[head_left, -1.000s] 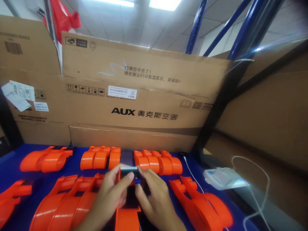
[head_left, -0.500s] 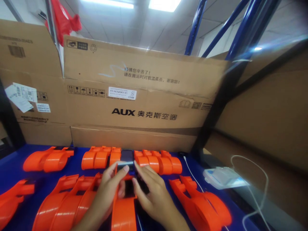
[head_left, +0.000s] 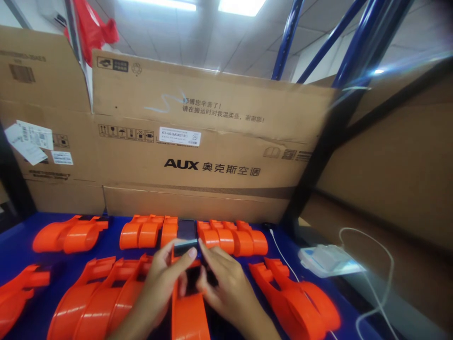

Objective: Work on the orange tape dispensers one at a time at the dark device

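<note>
Both hands meet at the bottom centre over an orange plastic housing (head_left: 189, 314) that points away from me. My left hand (head_left: 166, 281) grips its left side, thumb pressed on a small dark grey block (head_left: 186, 246) at the housing's far end. My right hand (head_left: 226, 288) holds the right side, its fingers curled against the dark opening in the housing. Just beyond the fingertips lies a dark rectangular part (head_left: 186, 230) between two orange housings.
Several orange housings (head_left: 231, 238) lie in rows on the blue table (head_left: 21, 241), including a pair at right (head_left: 295, 300) and a stack at left (head_left: 95, 295). Cardboard boxes (head_left: 212, 165) wall the back. A white charger (head_left: 327, 262) with cable sits at right.
The held orange housing has come closer to me and lower in view. Both hands stay on it, with fingers shifting slightly around the dark grey block.
</note>
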`<action>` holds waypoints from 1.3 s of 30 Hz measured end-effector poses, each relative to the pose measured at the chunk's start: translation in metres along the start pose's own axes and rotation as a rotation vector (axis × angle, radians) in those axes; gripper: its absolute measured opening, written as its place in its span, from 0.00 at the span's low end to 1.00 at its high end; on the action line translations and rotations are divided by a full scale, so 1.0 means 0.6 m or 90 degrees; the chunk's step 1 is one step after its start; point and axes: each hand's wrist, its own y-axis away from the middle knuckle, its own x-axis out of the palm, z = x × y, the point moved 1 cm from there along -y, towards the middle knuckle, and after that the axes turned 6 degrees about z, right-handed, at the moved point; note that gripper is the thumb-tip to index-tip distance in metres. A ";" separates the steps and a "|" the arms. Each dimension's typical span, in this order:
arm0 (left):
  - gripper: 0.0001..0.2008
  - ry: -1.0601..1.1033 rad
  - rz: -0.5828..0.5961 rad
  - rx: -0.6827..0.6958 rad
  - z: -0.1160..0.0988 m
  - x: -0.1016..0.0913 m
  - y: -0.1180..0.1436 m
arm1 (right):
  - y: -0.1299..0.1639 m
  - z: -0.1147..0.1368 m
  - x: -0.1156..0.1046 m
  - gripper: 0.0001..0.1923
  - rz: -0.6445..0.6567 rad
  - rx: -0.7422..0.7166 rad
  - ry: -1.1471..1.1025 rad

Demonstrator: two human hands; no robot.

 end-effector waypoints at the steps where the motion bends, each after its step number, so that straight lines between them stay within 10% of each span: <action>1: 0.20 -0.005 0.001 0.000 0.000 0.001 0.000 | 0.001 0.000 0.002 0.31 -0.008 -0.002 0.010; 39: 0.17 -0.082 0.047 0.048 0.014 -0.008 -0.004 | -0.009 0.007 -0.016 0.11 0.036 0.038 -0.022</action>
